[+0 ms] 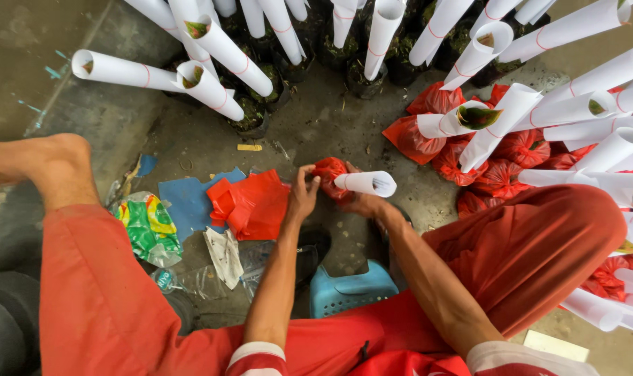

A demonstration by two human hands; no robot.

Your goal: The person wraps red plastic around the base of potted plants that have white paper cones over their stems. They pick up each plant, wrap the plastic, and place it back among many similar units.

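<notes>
My left hand (303, 195) and my right hand (364, 203) meet low over the concrete floor, both gripping one seedling whose root ball is wrapped in a red plastic bag (328, 170). A white paper tube (366, 183) around the plant lies sideways, pointing right, above my right hand. My left fingers pinch the bag's left side. A stack of flat red plastic bags (252, 203) lies just left of my left hand on a blue sheet (188, 202).
Paper-wrapped seedlings in black bags (253, 115) crowd the top. More with red bags (501, 177) fill the right. A blue plastic stool (350, 289) sits between my knees. A green snack wrapper (148, 228) and scrap paper (224, 256) lie at left.
</notes>
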